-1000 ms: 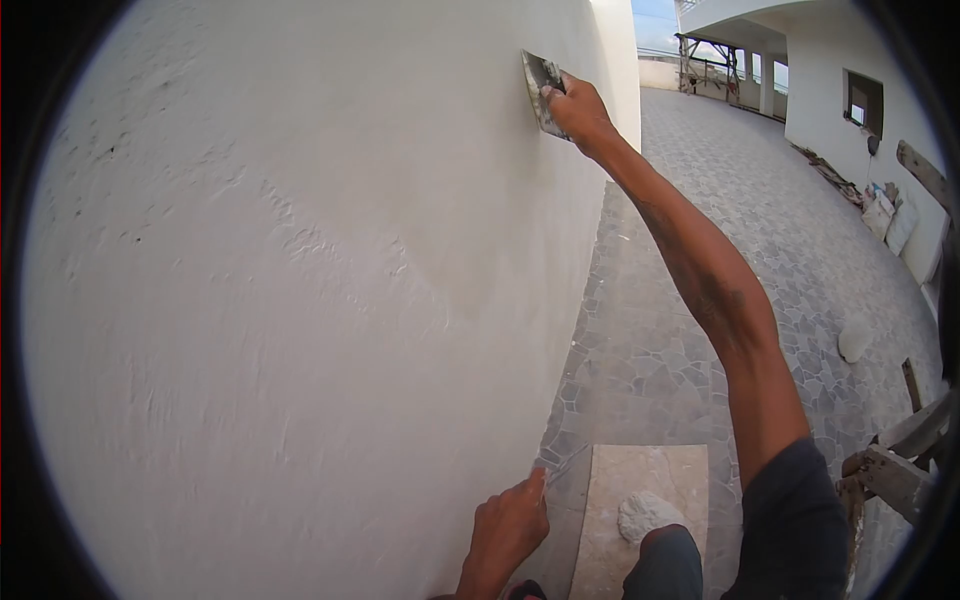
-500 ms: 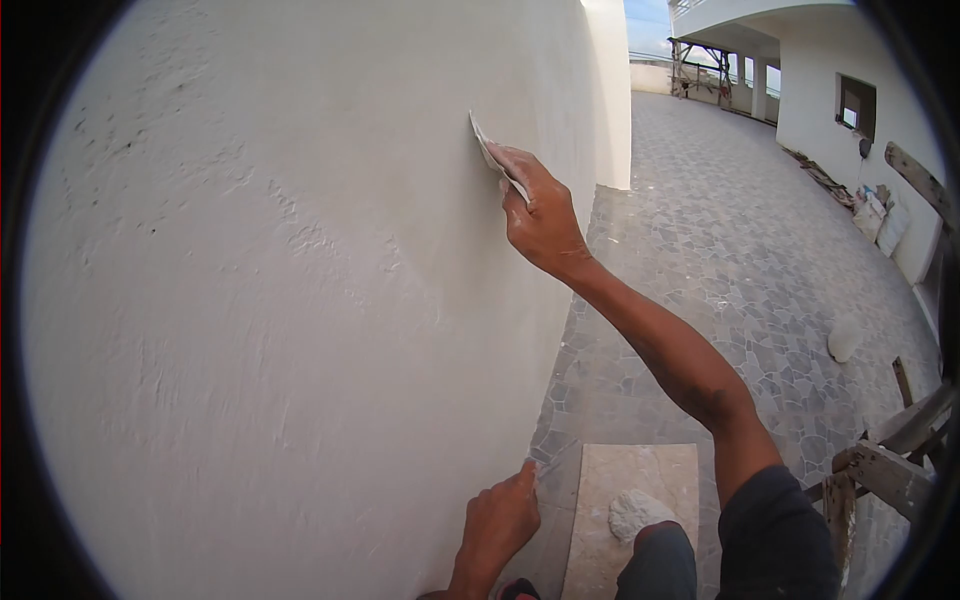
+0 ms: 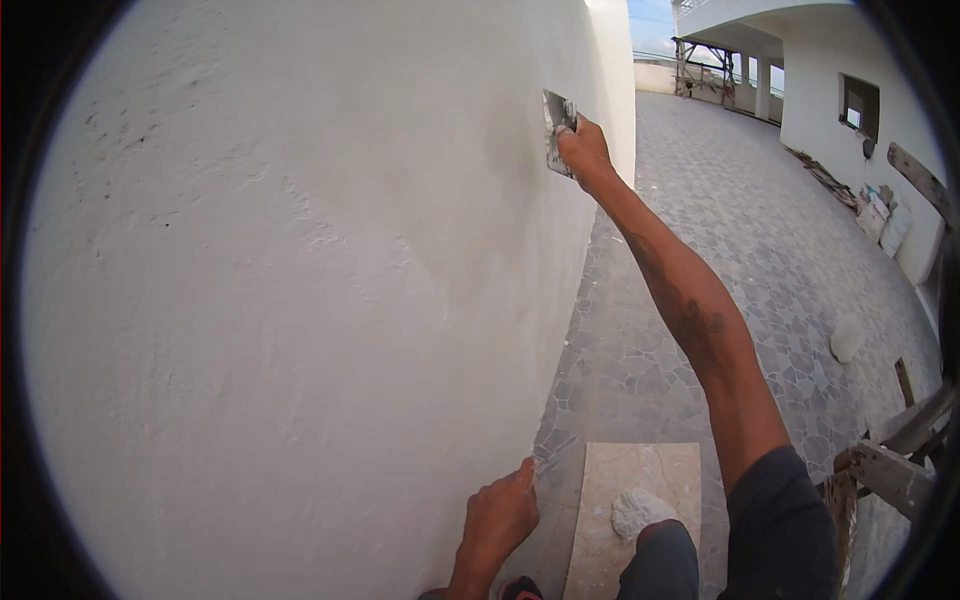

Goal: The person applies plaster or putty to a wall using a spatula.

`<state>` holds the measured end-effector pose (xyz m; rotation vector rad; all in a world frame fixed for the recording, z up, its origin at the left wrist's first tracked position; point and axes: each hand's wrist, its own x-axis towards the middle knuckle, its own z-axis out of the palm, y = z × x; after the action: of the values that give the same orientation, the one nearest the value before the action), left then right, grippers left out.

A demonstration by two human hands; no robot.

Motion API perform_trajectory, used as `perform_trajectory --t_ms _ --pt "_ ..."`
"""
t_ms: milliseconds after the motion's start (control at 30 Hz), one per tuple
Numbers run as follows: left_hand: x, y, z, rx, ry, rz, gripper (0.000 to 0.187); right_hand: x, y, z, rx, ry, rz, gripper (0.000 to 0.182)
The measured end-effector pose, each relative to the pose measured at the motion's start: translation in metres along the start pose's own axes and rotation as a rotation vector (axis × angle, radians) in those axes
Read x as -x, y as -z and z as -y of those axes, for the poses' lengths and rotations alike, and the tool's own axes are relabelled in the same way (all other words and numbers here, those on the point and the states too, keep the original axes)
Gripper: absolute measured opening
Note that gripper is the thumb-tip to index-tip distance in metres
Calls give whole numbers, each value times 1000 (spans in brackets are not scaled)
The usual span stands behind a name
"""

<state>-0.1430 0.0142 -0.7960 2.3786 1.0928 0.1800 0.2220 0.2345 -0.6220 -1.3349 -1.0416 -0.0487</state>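
My right hand is stretched far out along the white wall, closed around a putty knife. Its flat metal blade, smeared with white paste, faces me at the wall surface near the right end. Low in the view, my left hand is curled beside the foot of the wall. A thin pale edge shows past its index finger, but I cannot make out what it holds. A lump of white putty sits on a beige board, partly behind my knee.
Below runs a floor of grey irregular stone paving. Wooden scaffold timbers stand close on the right. Sacks lean against the far building, and a pale round object lies on the paving.
My right hand has moved right and farther along the wall with the putty knife, whose blade has turned from edge-on to face me. My left hand has stayed put.
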Motion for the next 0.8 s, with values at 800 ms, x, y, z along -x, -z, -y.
perform_trajectory --t_ms 800 --pt "-2 -3 -1 -28 -6 -1 22 34 10 14 3 274 7 36"
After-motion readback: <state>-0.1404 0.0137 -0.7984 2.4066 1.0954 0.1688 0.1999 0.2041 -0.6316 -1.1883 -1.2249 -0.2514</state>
